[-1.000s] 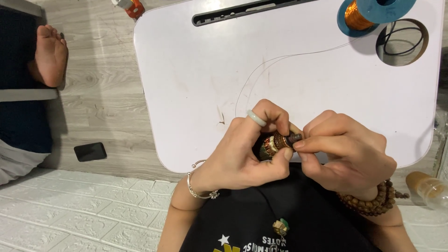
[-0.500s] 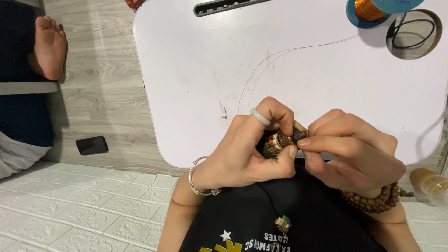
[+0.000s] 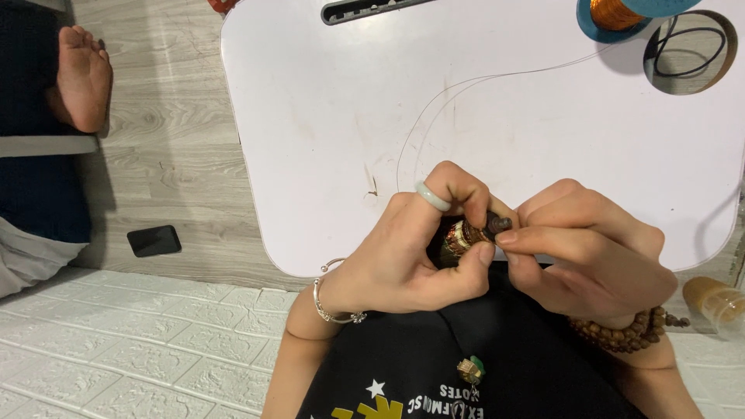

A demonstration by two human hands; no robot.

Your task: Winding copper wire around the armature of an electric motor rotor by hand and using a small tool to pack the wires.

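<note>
Right at the near edge of the white counter (image 3: pixel 326 140), both hands close on one small thing: a wound motor armature (image 3: pixel 459 237), copper-coloured, with a dark shaft end poking out to the right. Its long axis runs roughly left to right, tipped slightly up toward the right hand (image 3: pixel 594 252). The left hand (image 3: pixel 403 260) wraps the body of it, thumb pressed underneath and the fingers (image 3: pixel 454 190) curled over the top (one wears a pale ring), so most of the winding is hidden. The right hand's thumb and forefinger pinch shut just at the shaft end, touching it or the wire there; which of the two I cannot tell. So the armature lies between the hands, held mainly by the left, with the right meeting it from the side along its axis. A thin copper wire (image 3: pixel 466 84) arcs away from the hands across the counter to a blue spool (image 3: pixel 617 12) at the far right corner, well apart from the fingers. A black phone (image 3: pixel 154 240) lies on the floor to the left.
</note>
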